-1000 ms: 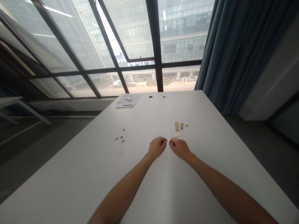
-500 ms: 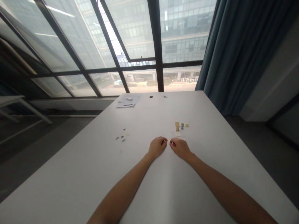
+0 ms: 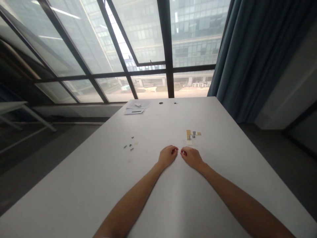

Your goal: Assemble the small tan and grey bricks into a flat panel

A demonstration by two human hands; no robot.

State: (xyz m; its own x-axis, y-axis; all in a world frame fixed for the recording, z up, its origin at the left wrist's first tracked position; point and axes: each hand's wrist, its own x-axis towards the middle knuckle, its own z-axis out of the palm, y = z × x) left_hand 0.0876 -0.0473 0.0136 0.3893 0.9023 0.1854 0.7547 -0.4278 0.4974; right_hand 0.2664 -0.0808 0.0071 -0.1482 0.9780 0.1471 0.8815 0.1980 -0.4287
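Note:
Both forearms rest along the white table (image 3: pixel 148 211). My left hand (image 3: pixel 167 156) has its fingers curled and the thumb and fingertips pinched together. Facing it across a narrow gap, my right hand (image 3: pixel 191 156) holds a similar pinch. Anything between either set of fingertips is too small to make out. Just beyond my right hand lie a tan flat piece (image 3: pixel 188 132), a grey piece (image 3: pixel 194 133), a pale square piece (image 3: pixel 189 142) and a few other small bits. To the left of my left hand are several small dark grey pieces (image 3: pixel 132 149), scattered apart.
Papers (image 3: pixel 133 111) with a small white object (image 3: pixel 138 105) on top lie at the table's far left corner. A dark round disc (image 3: pixel 160 103) sits near the far edge. Windows (image 3: pixel 146 33) rise behind, with a blue curtain (image 3: pixel 237 66) at right.
The view has shifted very slightly, moving everything a few pixels to the right. Both hands keep the same pinched pose, and the pieces on the table stay put.

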